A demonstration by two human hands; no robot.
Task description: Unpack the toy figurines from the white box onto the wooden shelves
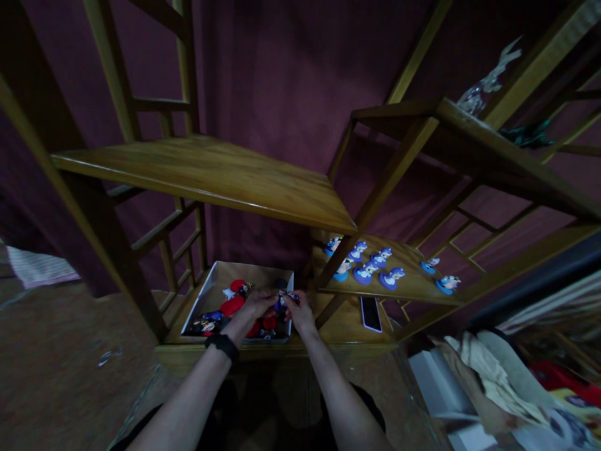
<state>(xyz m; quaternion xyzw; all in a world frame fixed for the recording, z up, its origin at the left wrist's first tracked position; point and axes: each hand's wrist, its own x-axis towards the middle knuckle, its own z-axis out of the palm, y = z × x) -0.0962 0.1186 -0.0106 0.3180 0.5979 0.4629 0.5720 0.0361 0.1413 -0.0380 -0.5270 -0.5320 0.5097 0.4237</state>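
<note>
Both my hands meet over a shallow white box (203,293) on the lowest wooden shelf. My left hand (257,305), with a black band on the wrist, and my right hand (297,311) pinch a small blue figure (283,300) between them. The box holds several red, blue and dark little figures (233,305). More blue-and-white figures (369,268) lie in rows on the middle shelf (408,289) to the right.
A phone (370,313) lies flat on the low shelf right of the box. A wide wooden shelf (211,172) hangs over the box. Another shelf (474,141) at upper right carries a clear wrapper. Folded cloth and a white box (474,388) sit at lower right.
</note>
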